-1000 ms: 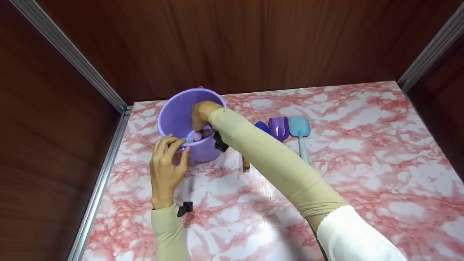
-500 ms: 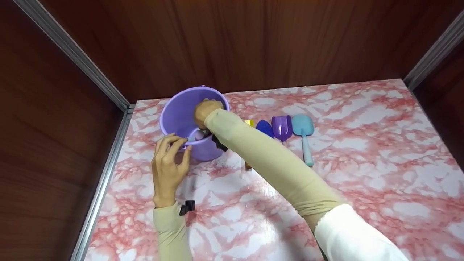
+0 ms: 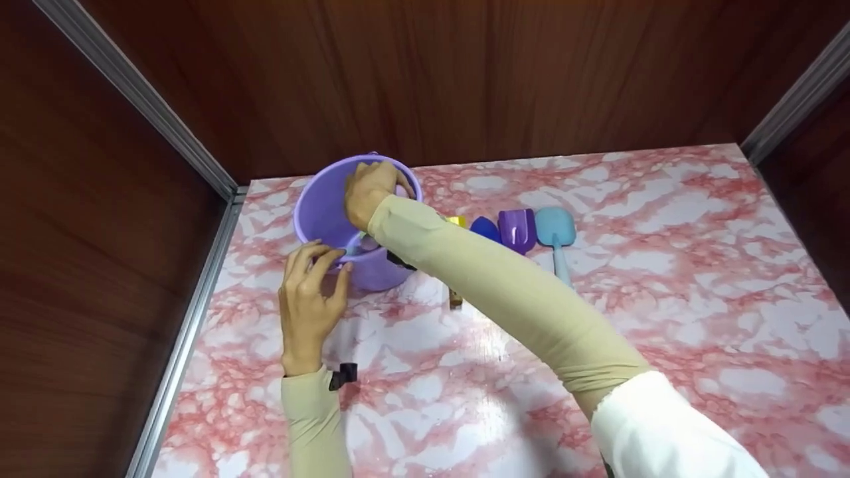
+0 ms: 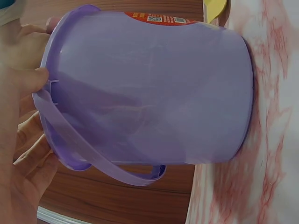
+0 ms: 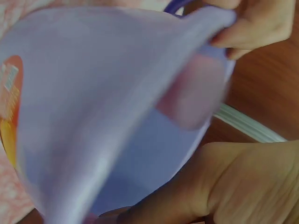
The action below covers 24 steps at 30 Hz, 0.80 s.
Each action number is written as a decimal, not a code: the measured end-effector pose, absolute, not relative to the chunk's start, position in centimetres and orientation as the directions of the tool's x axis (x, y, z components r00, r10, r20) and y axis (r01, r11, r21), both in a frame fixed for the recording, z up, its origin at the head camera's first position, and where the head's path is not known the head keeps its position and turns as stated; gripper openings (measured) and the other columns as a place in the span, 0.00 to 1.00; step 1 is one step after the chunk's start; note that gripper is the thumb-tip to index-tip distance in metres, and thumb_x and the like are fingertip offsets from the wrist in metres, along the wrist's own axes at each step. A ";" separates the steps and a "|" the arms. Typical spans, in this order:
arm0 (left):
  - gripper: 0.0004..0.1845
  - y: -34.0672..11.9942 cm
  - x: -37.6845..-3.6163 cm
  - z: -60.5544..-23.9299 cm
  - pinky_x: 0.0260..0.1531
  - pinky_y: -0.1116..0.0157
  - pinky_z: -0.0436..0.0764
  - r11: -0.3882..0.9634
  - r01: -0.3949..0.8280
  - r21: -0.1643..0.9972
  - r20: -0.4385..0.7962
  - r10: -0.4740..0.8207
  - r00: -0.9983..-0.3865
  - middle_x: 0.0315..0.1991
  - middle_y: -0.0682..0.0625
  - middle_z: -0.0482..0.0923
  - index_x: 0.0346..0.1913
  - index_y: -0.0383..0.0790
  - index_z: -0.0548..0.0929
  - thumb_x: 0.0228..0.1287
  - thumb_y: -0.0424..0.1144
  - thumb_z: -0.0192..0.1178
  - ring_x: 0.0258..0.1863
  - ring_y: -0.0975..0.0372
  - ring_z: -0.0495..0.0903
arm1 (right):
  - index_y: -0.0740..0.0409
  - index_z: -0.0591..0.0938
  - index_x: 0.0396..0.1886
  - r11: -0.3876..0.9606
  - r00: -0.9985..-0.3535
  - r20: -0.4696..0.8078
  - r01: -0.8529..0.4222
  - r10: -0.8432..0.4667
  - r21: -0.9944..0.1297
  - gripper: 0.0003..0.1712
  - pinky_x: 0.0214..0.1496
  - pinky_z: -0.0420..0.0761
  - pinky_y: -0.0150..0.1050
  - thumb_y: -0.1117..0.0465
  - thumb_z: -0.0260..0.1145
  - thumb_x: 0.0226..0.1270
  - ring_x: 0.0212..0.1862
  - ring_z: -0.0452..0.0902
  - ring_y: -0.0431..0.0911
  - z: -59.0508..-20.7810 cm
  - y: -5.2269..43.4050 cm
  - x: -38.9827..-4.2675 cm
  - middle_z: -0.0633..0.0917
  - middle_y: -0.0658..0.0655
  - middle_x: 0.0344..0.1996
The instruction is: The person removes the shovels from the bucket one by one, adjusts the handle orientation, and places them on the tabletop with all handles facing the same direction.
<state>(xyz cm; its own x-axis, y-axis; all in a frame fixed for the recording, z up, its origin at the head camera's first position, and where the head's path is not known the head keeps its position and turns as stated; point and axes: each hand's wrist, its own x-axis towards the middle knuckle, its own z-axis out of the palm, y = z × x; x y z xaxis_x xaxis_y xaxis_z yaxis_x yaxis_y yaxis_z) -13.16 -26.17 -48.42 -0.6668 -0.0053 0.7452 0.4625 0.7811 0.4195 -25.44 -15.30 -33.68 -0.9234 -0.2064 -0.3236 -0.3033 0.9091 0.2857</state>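
Hands: left point(image 3: 307, 299) pinches purple bucket's point(image 3: 325, 206) rim, right point(image 3: 368, 189) curls inside it.

A translucent purple bucket point(image 3: 339, 219) is standing upright near the table's back-left corner, its thin handle point(image 4: 100, 163) folded down along the rim. Pale pinkish items, possibly toys, are lying inside.

Pink marble tabletop point(image 3: 664, 279), dark wood walls point(image 3: 465, 73)
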 end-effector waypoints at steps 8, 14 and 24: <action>0.13 -26.4 -13.2 -48.3 0.69 0.55 0.79 0.781 0.472 0.410 0.755 -0.001 -0.655 0.51 0.41 0.86 0.49 0.36 0.91 0.72 0.44 0.71 0.63 0.46 0.81 | 0.46 0.79 0.73 0.943 -0.936 -0.280 -0.270 -0.211 0.195 0.23 0.49 0.91 0.47 0.60 0.50 0.86 0.59 0.82 0.47 -31.6 -14.1 -25.8 0.82 0.48 0.67; 0.13 -26.5 -13.3 -48.3 0.70 0.56 0.79 0.779 0.472 0.413 0.756 -0.004 -0.654 0.50 0.42 0.86 0.49 0.37 0.91 0.72 0.43 0.71 0.63 0.46 0.81 | 0.47 0.79 0.73 0.953 -0.932 -0.272 -0.280 -0.240 0.116 0.24 0.52 0.89 0.50 0.60 0.48 0.86 0.64 0.81 0.50 -31.2 -11.9 -26.4 0.81 0.51 0.69; 0.13 -26.1 -13.2 -48.4 0.70 0.56 0.80 0.773 0.473 0.423 0.750 -0.006 -0.662 0.50 0.41 0.86 0.48 0.35 0.91 0.71 0.42 0.71 0.63 0.46 0.81 | 0.54 0.83 0.69 0.913 -0.909 -0.246 -0.380 -0.338 0.151 0.23 0.54 0.90 0.52 0.63 0.58 0.78 0.61 0.84 0.57 -32.0 -7.8 -27.2 0.84 0.59 0.65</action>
